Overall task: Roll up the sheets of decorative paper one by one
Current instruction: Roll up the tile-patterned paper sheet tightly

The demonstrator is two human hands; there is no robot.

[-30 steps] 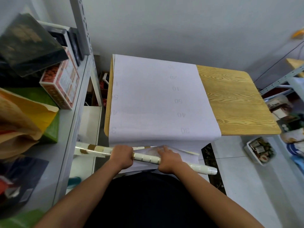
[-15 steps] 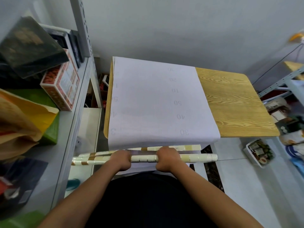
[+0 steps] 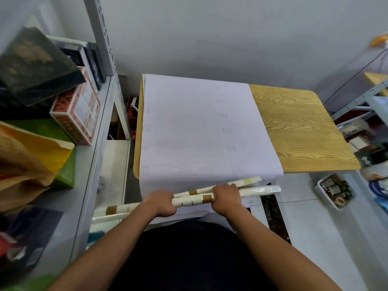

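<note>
Shelf (image 3: 92, 164) at nine o'clock, stacked with boxes (image 3: 77, 116). Left hand (image 3: 161, 203), grip curled round the rolled paper (image 3: 193, 200), low at six o'clock, just off the surface (image 3: 302, 131) edge. Right hand (image 3: 225, 196), grip clamped on the same roll. White sheets (image 3: 199, 127) flat at twelve o'clock, near ends draped over the edge. Tray (image 3: 336, 191) on floor at three o'clock.

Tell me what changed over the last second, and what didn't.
The roll tilted the other way: its right end rose and its left end dropped. The right hand, which lay on the sheet a second ago, now grips the roll. The left hand kept its grip, and the white sheet still lies flat on the table.
</note>
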